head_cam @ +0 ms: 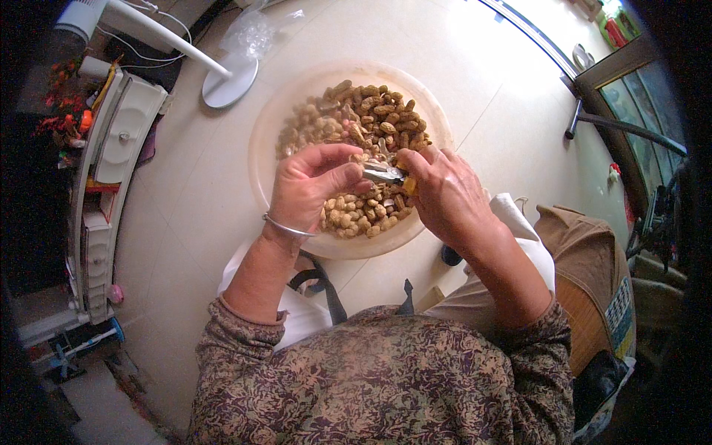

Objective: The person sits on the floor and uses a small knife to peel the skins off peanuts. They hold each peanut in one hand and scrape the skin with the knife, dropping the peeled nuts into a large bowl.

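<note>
A wide, pale round basin [356,253] stands on the floor in front of me, holding many unshelled peanuts [384,111] and some pinkish shelled kernels [351,129] among them. Over its middle, my left hand [311,186] pinches a peanut [359,159] between thumb and fingers. My right hand [448,192] is closed around the yellow handles of metal pliers [382,173]. The jaws point left and reach my left fingertips, beside the peanut. Whether they grip the shell cannot be made out. A silver bangle [289,227] circles my left wrist.
Beyond the basin, at upper left, are a white stand's round base [228,89] and a clear plastic bag [247,36]. A white drawer cabinet [125,133] lines the left. On the right are a dark-framed glass panel [639,105], a black tube [628,127] and brown cloth [578,239].
</note>
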A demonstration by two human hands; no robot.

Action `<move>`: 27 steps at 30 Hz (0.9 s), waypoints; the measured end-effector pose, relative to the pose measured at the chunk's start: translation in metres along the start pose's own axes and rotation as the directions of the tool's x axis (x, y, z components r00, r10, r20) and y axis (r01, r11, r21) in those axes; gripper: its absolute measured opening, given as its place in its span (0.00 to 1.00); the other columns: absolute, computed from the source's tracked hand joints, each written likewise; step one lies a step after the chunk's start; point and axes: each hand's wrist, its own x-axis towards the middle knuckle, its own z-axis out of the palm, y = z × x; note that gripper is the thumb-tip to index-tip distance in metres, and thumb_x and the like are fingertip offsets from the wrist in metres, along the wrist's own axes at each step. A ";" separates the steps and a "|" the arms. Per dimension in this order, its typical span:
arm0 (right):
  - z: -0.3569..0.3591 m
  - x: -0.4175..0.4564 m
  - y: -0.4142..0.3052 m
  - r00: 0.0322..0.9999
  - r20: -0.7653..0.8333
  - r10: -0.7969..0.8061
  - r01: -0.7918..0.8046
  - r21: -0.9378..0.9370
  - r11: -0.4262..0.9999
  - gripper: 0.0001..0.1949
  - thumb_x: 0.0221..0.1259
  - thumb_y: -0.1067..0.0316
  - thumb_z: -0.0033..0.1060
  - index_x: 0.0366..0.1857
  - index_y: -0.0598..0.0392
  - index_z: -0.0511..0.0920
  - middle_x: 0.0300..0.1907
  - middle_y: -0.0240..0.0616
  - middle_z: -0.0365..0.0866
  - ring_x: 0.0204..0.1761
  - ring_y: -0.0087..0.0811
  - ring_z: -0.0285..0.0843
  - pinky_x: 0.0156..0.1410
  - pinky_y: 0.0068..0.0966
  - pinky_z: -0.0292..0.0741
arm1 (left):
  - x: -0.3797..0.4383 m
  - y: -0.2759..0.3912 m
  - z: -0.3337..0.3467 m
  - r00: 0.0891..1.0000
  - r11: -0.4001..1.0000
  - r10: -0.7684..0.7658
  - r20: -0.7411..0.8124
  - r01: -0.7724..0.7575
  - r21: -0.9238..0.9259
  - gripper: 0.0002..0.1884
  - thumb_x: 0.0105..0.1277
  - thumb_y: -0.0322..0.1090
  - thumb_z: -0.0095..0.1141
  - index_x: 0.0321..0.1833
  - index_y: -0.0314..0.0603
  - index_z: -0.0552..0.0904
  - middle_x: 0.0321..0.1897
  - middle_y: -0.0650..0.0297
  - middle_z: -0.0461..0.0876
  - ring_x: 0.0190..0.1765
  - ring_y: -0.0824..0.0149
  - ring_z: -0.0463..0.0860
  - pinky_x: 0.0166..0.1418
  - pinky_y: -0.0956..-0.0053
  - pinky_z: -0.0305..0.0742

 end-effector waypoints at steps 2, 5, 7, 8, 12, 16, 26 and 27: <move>0.000 0.000 0.000 0.998 0.056 0.025 -0.026 0.016 1.000 0.13 0.65 0.68 0.61 0.52 0.53 0.77 0.43 0.48 0.83 0.46 0.45 0.83 0.51 0.39 0.79 | 0.000 0.001 0.000 1.000 1.000 -0.025 -0.011 0.025 -0.017 0.11 0.68 0.22 0.59 0.52 0.31 0.82 0.44 0.53 0.86 0.45 0.63 0.87 0.50 0.68 0.89; 0.000 0.000 0.000 0.989 0.132 0.063 -0.079 0.119 0.990 0.13 0.67 0.63 0.62 0.51 0.53 0.78 0.38 0.47 0.85 0.41 0.44 0.85 0.47 0.39 0.80 | 0.001 0.003 -0.003 0.997 0.992 -0.072 0.006 0.073 -0.106 0.10 0.70 0.23 0.57 0.52 0.31 0.82 0.45 0.53 0.86 0.45 0.63 0.87 0.51 0.67 0.89; -0.003 0.002 -0.004 0.980 0.183 0.078 -0.121 0.237 0.964 0.14 0.67 0.60 0.63 0.51 0.53 0.79 0.37 0.46 0.86 0.39 0.43 0.86 0.44 0.39 0.81 | 0.004 0.003 -0.009 0.994 0.973 -0.083 0.067 0.096 -0.209 0.11 0.70 0.23 0.56 0.53 0.32 0.82 0.47 0.54 0.85 0.45 0.64 0.87 0.52 0.67 0.89; -0.009 0.002 -0.006 0.965 0.233 0.122 -0.190 0.298 0.935 0.14 0.67 0.60 0.63 0.52 0.53 0.79 0.36 0.45 0.86 0.38 0.43 0.86 0.44 0.39 0.82 | 0.004 0.001 -0.010 0.992 0.959 -0.100 0.071 0.115 -0.257 0.11 0.70 0.23 0.56 0.53 0.32 0.82 0.48 0.55 0.85 0.45 0.64 0.87 0.52 0.67 0.89; -0.021 0.004 -0.005 0.955 0.217 0.204 -0.267 0.317 0.910 0.15 0.67 0.60 0.64 0.53 0.53 0.80 0.38 0.43 0.87 0.38 0.40 0.87 0.44 0.38 0.82 | 0.009 0.003 -0.016 0.996 0.971 -0.072 0.044 0.080 -0.224 0.12 0.70 0.26 0.58 0.55 0.33 0.81 0.47 0.59 0.85 0.44 0.67 0.86 0.50 0.71 0.87; 0.001 0.002 0.021 0.990 -0.123 0.072 -0.060 0.094 0.994 0.09 0.63 0.66 0.60 0.44 0.54 0.77 0.39 0.48 0.82 0.43 0.47 0.82 0.47 0.43 0.79 | 0.013 0.001 -0.015 0.965 0.803 0.262 -0.001 -0.217 0.555 0.12 0.64 0.24 0.64 0.50 0.34 0.83 0.42 0.62 0.84 0.42 0.69 0.86 0.46 0.78 0.84; -0.004 0.002 0.020 0.988 -0.033 0.151 -0.150 0.025 0.988 0.15 0.65 0.65 0.64 0.54 0.54 0.77 0.45 0.45 0.82 0.48 0.42 0.81 0.52 0.38 0.79 | 0.014 0.003 -0.012 0.863 0.323 0.480 0.157 -0.340 0.883 0.13 0.61 0.22 0.65 0.49 0.37 0.85 0.40 0.59 0.83 0.41 0.67 0.84 0.45 0.75 0.81; -0.006 0.001 0.019 0.990 -0.036 0.136 -0.136 0.010 0.991 0.15 0.65 0.66 0.63 0.54 0.54 0.77 0.45 0.45 0.82 0.48 0.42 0.80 0.52 0.38 0.79 | 0.014 0.002 -0.013 0.853 0.334 0.500 0.153 -0.353 0.874 0.13 0.61 0.22 0.65 0.49 0.38 0.85 0.40 0.59 0.83 0.41 0.67 0.84 0.45 0.75 0.80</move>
